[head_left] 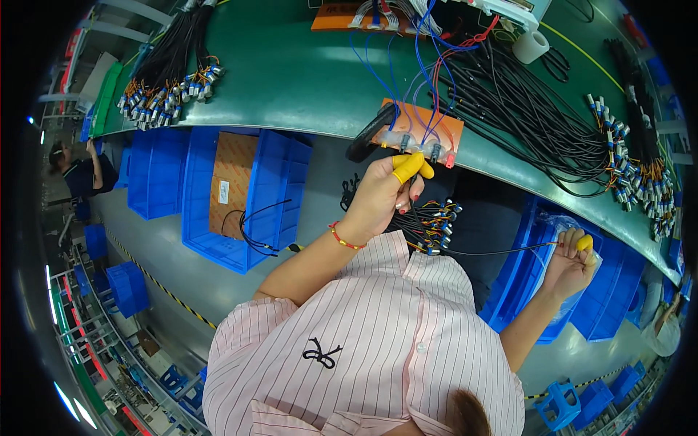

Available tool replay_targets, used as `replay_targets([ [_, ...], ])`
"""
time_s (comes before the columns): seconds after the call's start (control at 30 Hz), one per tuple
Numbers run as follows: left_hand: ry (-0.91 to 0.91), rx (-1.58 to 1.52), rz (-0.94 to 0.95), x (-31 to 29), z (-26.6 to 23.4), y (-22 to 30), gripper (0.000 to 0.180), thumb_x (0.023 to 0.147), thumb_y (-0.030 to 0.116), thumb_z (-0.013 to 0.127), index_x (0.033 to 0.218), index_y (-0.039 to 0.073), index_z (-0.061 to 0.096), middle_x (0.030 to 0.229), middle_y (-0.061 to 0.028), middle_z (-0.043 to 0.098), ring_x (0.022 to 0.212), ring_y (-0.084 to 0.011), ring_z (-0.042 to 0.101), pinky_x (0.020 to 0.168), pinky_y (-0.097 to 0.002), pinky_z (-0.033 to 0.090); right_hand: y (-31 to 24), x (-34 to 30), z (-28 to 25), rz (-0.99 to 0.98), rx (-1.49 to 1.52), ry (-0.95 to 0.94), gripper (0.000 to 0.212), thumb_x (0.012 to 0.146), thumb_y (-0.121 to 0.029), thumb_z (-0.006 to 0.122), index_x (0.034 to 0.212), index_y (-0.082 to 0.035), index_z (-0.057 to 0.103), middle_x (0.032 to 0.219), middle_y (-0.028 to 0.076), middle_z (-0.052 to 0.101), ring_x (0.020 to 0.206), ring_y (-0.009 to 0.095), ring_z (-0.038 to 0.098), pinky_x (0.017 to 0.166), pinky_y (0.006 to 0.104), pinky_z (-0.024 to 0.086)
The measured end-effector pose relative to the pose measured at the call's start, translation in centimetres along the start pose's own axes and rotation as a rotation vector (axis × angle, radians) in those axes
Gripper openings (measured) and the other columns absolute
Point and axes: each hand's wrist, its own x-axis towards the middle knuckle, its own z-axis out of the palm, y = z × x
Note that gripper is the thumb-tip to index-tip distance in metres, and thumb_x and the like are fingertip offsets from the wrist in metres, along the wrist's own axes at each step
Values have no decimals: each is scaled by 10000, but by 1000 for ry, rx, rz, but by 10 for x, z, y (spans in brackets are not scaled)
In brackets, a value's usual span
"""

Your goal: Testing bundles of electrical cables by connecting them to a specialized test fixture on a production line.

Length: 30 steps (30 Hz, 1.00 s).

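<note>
My left hand [385, 190], with yellow finger covers and a red bracelet, is closed in a pinch on a black cable at the near edge of an orange board [449, 134]. Its fingertips hide the cable's end. Blue and red wires [425, 87] run from the board's connectors up to a device at the back. Out to the right, my right hand [569, 267], one finger covered in yellow, is closed on a thin black cable [502, 252]. That cable stretches left toward a bundle of cables with metal connectors [438, 227] below my left hand.
The green bench [291, 80] carries cable bundles at left [171, 83] and right [538, 109]. A white roll [530, 46] stands near the back. Blue bins [280, 196] sit below the bench edge, one holding cardboard [233, 178]. More blue bins [603, 298] are beside my right hand.
</note>
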Motion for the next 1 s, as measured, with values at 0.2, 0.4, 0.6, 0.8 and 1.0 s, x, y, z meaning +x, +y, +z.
replay_targets([
  [0.2, 47, -6, 40, -3, 5, -6, 273, 1017, 254, 479, 959, 20, 608, 607, 19, 499, 424, -8, 344, 407, -161, 291, -10, -1, 1, -63, 9, 48, 207, 798, -184, 496, 688, -94, 346, 664, 32, 311, 659, 144, 272, 646, 305, 244],
  [0.4, 13, 369, 82, -27, 15, -5, 261, 1011, 185, 459, 888, 2, 600, 619, -2, 523, 445, -41, 406, 412, -198, 317, -33, -2, -22, -99, -13, 36, 205, 779, -187, 509, 694, -90, 350, 672, 32, 311, 666, 143, 278, 647, 301, 239],
  [0.6, -149, 277, 48, -28, 35, 2, 283, 1011, 210, 501, 1003, -39, 636, 609, -48, 589, 456, -48, 484, 431, -174, 374, -42, 26, -19, -121, 92, 27, 176, 763, -181, 509, 714, -85, 370, 665, 26, 299, 667, 145, 269, 658, 306, 241],
  [0.8, -126, 304, 486, 27, 102, 36, 457, 1000, 126, 483, 1408, -7, 325, 1220, -140, 547, 913, -157, 619, 828, -274, 521, -88, 78, -23, -227, 170, -28, 142, 676, -112, 536, 729, -68, 412, 684, 38, 307, 694, 159, 281, 695, 320, 255],
  [1.0, -757, -223, -132, -18, 145, 27, 513, 983, 258, 536, 1401, 73, 304, 1167, -62, 460, 981, -137, 561, 819, -276, 493, -77, 133, -31, -170, 231, -20, 207, 637, -98, 534, 808, 13, 500, 700, 57, 343, 703, 178, 310, 726, 327, 279],
])
